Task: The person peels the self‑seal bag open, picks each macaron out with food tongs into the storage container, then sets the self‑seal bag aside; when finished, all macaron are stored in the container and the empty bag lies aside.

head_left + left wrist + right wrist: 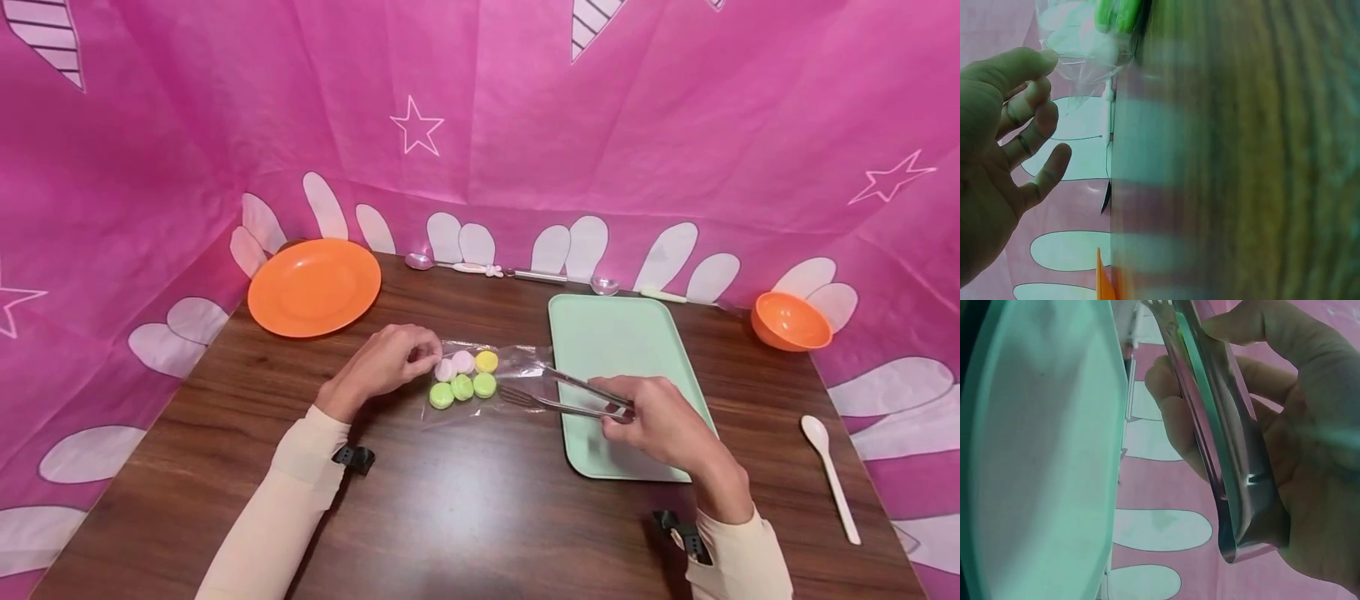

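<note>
A clear plastic bag [525, 360] lies on the dark wooden table. Inside are macarons: three green [462, 387], two pale pink [463, 361] and one yellow [487, 361]. At the bag's left edge my left hand [386, 367] pinches the film; in the left wrist view the bag [1088, 65] rises to the fingertips, their contact partly hidden. My right hand [660, 417] grips metal tongs [585, 408] above the mint-green tray [622, 333]. The tongs' fork-like end is over the bag's right part, apart from the macarons. In the right wrist view the tongs [1235, 444] lie between thumb and fingers.
An orange plate [315, 287] is at the back left, an orange bowl [791, 323] at the back right. A white spoon [828, 475] lies at the right edge. Several utensils [536, 275] line the back edge beneath a pink curtain [487, 108].
</note>
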`<state>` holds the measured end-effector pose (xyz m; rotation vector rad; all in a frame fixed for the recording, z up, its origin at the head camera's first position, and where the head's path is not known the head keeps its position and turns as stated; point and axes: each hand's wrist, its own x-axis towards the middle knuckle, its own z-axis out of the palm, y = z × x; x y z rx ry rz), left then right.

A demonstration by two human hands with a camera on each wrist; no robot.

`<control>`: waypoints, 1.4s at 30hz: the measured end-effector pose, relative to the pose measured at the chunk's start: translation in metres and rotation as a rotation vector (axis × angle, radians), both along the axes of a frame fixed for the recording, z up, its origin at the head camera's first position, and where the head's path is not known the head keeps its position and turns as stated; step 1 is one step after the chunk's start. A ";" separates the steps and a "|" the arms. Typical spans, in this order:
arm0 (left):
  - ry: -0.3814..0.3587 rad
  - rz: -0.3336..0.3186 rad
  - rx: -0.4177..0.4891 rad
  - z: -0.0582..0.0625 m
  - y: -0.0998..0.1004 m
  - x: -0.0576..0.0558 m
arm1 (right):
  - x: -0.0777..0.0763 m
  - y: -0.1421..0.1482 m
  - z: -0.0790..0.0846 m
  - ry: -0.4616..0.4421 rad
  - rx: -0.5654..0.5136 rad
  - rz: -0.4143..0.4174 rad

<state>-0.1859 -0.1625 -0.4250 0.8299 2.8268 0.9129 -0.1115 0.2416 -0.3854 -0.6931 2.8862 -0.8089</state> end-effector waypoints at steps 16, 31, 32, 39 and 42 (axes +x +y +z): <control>-0.005 -0.008 0.009 -0.003 0.002 0.000 | -0.005 -0.023 -0.015 -0.003 -0.016 0.050; 0.009 -0.010 0.006 -0.001 -0.001 -0.002 | -0.002 0.044 0.005 0.103 -0.020 -0.162; 0.011 -0.012 0.007 -0.001 -0.001 -0.002 | -0.003 0.049 0.005 0.126 -0.011 -0.195; 0.004 -0.011 0.017 -0.001 -0.001 -0.001 | -0.010 0.075 -0.006 0.132 0.043 -0.422; -0.004 -0.011 0.023 -0.001 -0.001 0.000 | -0.012 0.081 -0.013 0.112 0.055 -0.495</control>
